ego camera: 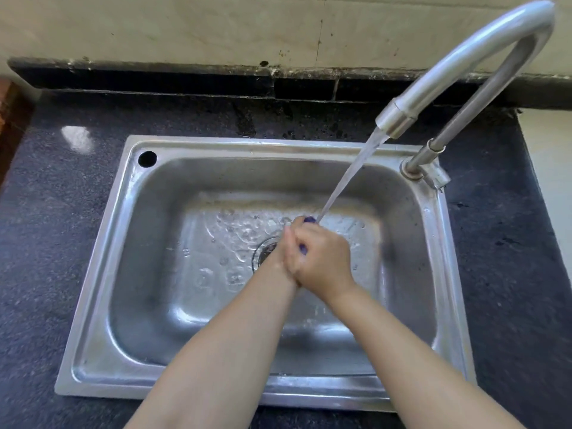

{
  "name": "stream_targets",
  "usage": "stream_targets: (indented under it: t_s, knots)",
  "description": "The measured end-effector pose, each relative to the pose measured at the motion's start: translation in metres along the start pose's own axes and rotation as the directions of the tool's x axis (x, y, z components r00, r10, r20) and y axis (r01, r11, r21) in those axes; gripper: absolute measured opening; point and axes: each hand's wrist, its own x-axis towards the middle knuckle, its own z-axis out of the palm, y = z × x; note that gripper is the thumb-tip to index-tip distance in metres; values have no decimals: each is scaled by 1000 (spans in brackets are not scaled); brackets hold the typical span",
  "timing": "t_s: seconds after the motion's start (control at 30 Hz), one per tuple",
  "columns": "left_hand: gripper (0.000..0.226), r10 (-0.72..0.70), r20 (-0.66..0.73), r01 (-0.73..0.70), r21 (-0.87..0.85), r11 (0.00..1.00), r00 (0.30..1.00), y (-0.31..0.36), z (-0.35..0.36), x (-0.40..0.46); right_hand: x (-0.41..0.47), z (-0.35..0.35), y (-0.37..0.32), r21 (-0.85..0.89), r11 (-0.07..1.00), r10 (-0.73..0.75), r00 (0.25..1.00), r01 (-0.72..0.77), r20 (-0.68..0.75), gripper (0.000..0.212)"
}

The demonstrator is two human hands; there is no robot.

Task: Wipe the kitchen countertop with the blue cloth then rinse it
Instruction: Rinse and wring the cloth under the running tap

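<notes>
So the blue cloth (309, 219) is pretty much buried here: it's balled up between both hands over the middle of the stainless sink (102, 258), right above the drain (266, 246), and only two small bits of blue can be made out, one poking out at the far end of the fists and one between the fingers. The right hand (322, 261) is wrapped over the top and closed tight around the cloth, and the left hand (288, 255) is pressed in from the left, also closed on it, though most of its fingers are hidden under the right one. The key thing to be noted is how the bundle lies: its long axis seems to run near-to-far, with the exposed far tip sitting exactly where the water stream (346, 181) lands. That stream is thrown down and to the left from the spout of the gooseneck faucet (464, 57), which is mounted at the far right corner of the sink. So the wetted end is the far one, and neither hand is really nearer to it, since both are stacked on the same spot. It looks like the rinse-and-squeeze stage, with the dark speckled countertop (62, 212) presumably wiped already. Any wringing would probably be done around that near-far axis.
</notes>
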Motion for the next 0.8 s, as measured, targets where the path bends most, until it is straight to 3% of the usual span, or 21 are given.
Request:
stream_targets:
  t_s: [0.03,0.07,0.13,0.17,0.27,0.33,0.37,0.43,0.47,0.53,0.6,0.7,0.8]
  knots:
    - [43,-105,-71,104,-19,994,992,1,3,6,13,2,12,-44,993,108,994,-108,7,40]
    - [38,-131,-7,132,61,989,991,-10,5,14,27,4,27,-73,967,246,969,-244,28,40]
    - [27,-445,-9,443,117,889,895,-16,12,28,46,3,56,-137,867,497,856,-480,143,40]
    - [24,-506,14,502,115,857,862,-14,7,32,48,2,64,-130,851,524,838,-508,150,40]
    - [27,-515,-56,510,261,819,855,-5,1,29,35,-3,47,13,879,472,875,-476,110,45]
    - [31,-448,-67,450,253,857,891,-3,-4,32,16,-6,17,99,920,370,923,-380,104,48]
    - [33,-440,-10,439,116,891,898,-2,-6,33,7,-5,5,116,945,295,950,-306,102,46]
    - [33,-362,7,356,162,920,932,-1,-11,31,0,4,2,102,979,175,984,-177,37,39]
    - [31,-332,-8,325,225,919,943,-3,-12,32,3,9,8,65,978,198,980,-198,13,38]
    - [27,-399,-55,399,254,881,915,0,-9,30,15,17,33,-12,916,400,912,-401,92,40]
    - [21,-376,-36,367,326,871,926,-3,-14,28,20,14,68,-185,820,573,771,-542,278,39]
    - [33,-282,32,230,496,837,959,6,-21,19,19,-14,86,-18,780,503,610,-625,612,32]
    - [54,-266,110,146,610,779,958,22,-22,14,16,-42,83,226,590,396,522,-775,755,22]
